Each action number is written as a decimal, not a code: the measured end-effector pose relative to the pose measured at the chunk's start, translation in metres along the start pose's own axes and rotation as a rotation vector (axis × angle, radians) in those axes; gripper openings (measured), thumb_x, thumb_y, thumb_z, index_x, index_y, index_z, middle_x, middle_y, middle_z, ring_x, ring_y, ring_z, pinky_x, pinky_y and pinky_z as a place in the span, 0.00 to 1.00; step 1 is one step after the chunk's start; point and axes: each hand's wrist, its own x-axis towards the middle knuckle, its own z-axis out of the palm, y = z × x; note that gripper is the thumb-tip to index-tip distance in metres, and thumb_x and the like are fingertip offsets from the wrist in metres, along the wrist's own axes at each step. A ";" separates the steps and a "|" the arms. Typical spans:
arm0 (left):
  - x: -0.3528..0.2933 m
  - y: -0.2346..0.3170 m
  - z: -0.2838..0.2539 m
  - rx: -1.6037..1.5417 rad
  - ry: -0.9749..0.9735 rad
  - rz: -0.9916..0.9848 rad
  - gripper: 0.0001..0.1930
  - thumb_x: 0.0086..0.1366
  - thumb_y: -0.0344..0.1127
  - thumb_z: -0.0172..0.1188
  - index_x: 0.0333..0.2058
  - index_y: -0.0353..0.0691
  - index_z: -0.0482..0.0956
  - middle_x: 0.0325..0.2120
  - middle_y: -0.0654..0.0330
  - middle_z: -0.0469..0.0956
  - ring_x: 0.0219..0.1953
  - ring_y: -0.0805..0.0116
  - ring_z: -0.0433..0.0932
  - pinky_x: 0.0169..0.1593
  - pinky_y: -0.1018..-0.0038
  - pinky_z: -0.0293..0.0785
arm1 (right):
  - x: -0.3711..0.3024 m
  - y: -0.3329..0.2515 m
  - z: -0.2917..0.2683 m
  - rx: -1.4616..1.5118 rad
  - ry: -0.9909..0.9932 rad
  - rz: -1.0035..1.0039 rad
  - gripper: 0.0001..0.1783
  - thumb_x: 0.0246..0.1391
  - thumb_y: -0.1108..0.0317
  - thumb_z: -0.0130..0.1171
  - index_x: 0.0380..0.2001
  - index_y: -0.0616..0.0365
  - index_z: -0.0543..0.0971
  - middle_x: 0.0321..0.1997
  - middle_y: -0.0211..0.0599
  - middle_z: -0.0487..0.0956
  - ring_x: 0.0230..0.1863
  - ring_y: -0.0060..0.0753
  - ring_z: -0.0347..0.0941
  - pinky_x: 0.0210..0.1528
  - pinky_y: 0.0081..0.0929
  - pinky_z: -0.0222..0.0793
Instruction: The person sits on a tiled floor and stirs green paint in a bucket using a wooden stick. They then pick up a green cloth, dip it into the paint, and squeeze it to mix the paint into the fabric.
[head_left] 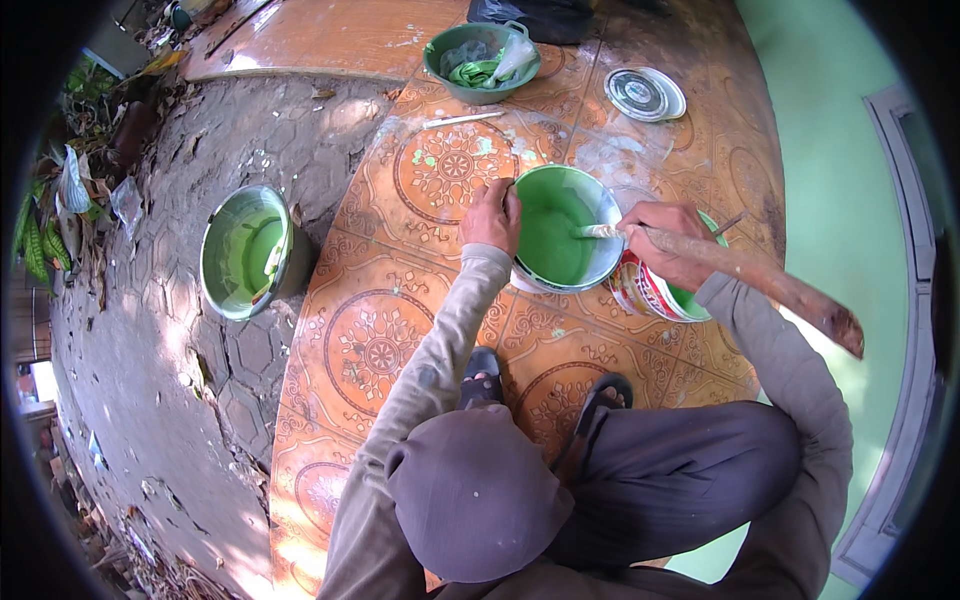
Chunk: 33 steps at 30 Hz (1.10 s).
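1. Orange patterned tile floor [380, 350], grey paving [230, 370] on the left, light-green wall [825, 170] on the right.
2. Head view, work: mixing bucket [604, 208] with green paint [548, 245] stands on the tiles, between the hands.
3. Left hand [490, 216]: holding the bucket's left rim.
4. Right hand [672, 238]: wrapped around wooden stick [765, 270], its whitish end in the paint.
5. Around: red-and-white pail [652, 292] under right hand; grey bucket [297, 262] on paving; green basin [488, 97] and round lid [640, 94] beyond.
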 end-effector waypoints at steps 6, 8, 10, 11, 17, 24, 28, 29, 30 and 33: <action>0.001 -0.002 -0.001 -0.037 -0.006 -0.021 0.12 0.65 0.43 0.50 0.42 0.48 0.78 0.33 0.51 0.76 0.36 0.49 0.77 0.40 0.58 0.73 | -0.016 -0.008 0.003 -0.019 -0.049 -0.086 0.09 0.48 0.70 0.53 0.29 0.64 0.79 0.25 0.45 0.79 0.27 0.42 0.78 0.34 0.34 0.72; 0.001 -0.002 -0.001 -0.031 -0.009 -0.013 0.12 0.65 0.43 0.50 0.42 0.48 0.78 0.33 0.51 0.76 0.36 0.49 0.77 0.40 0.58 0.73 | -0.019 -0.005 0.000 0.010 -0.069 -0.058 0.09 0.48 0.70 0.52 0.29 0.64 0.80 0.25 0.45 0.79 0.28 0.42 0.78 0.34 0.34 0.72; 0.002 -0.003 -0.002 -0.048 -0.023 -0.006 0.13 0.66 0.43 0.50 0.42 0.47 0.78 0.33 0.51 0.76 0.36 0.49 0.77 0.40 0.58 0.72 | -0.017 -0.002 -0.002 0.031 -0.003 -0.062 0.10 0.49 0.70 0.52 0.29 0.64 0.80 0.26 0.45 0.80 0.28 0.42 0.78 0.34 0.34 0.72; 0.002 -0.002 -0.002 -0.058 -0.029 -0.003 0.13 0.66 0.43 0.49 0.42 0.46 0.78 0.33 0.51 0.76 0.36 0.49 0.77 0.40 0.58 0.72 | -0.015 0.000 -0.003 0.041 0.029 -0.064 0.10 0.49 0.70 0.52 0.30 0.64 0.80 0.27 0.45 0.80 0.28 0.42 0.78 0.34 0.34 0.72; 0.000 -0.014 -0.005 -0.114 0.007 0.071 0.13 0.67 0.42 0.49 0.42 0.41 0.75 0.33 0.50 0.74 0.36 0.49 0.76 0.39 0.59 0.72 | -0.003 0.003 0.008 -0.013 0.020 -0.130 0.11 0.48 0.72 0.53 0.34 0.65 0.80 0.30 0.48 0.79 0.32 0.44 0.78 0.37 0.35 0.73; 0.005 -0.022 -0.009 -0.126 0.045 0.053 0.13 0.68 0.41 0.48 0.43 0.40 0.74 0.34 0.48 0.74 0.36 0.47 0.76 0.40 0.58 0.71 | -0.004 -0.009 0.009 0.093 -0.036 -0.194 0.12 0.50 0.72 0.53 0.37 0.65 0.79 0.30 0.47 0.80 0.29 0.41 0.78 0.35 0.33 0.73; 0.029 -0.025 -0.014 -0.156 0.065 0.038 0.15 0.69 0.41 0.46 0.43 0.37 0.74 0.35 0.45 0.76 0.38 0.46 0.76 0.42 0.57 0.71 | 0.012 -0.008 0.003 0.228 0.067 -0.012 0.12 0.52 0.69 0.52 0.35 0.66 0.80 0.29 0.44 0.79 0.31 0.35 0.78 0.34 0.30 0.73; 0.035 -0.025 -0.015 -0.157 0.060 0.040 0.15 0.69 0.41 0.46 0.44 0.36 0.74 0.35 0.45 0.76 0.38 0.46 0.76 0.42 0.57 0.71 | 0.014 -0.008 0.003 0.267 0.105 0.041 0.13 0.52 0.68 0.52 0.33 0.66 0.80 0.29 0.43 0.79 0.31 0.33 0.77 0.34 0.29 0.72; 0.038 -0.025 -0.015 -0.184 0.022 0.016 0.16 0.69 0.41 0.46 0.44 0.35 0.74 0.36 0.44 0.77 0.39 0.45 0.76 0.43 0.57 0.70 | 0.015 -0.006 0.001 0.465 0.087 0.193 0.14 0.55 0.64 0.52 0.37 0.64 0.80 0.31 0.37 0.79 0.34 0.26 0.77 0.34 0.25 0.72; 0.038 -0.014 -0.014 -0.190 -0.026 -0.049 0.16 0.68 0.42 0.47 0.44 0.34 0.73 0.34 0.43 0.77 0.39 0.45 0.76 0.43 0.58 0.70 | 0.019 -0.002 -0.012 0.687 0.182 0.408 0.17 0.56 0.60 0.53 0.40 0.62 0.79 0.34 0.33 0.79 0.35 0.22 0.76 0.33 0.21 0.72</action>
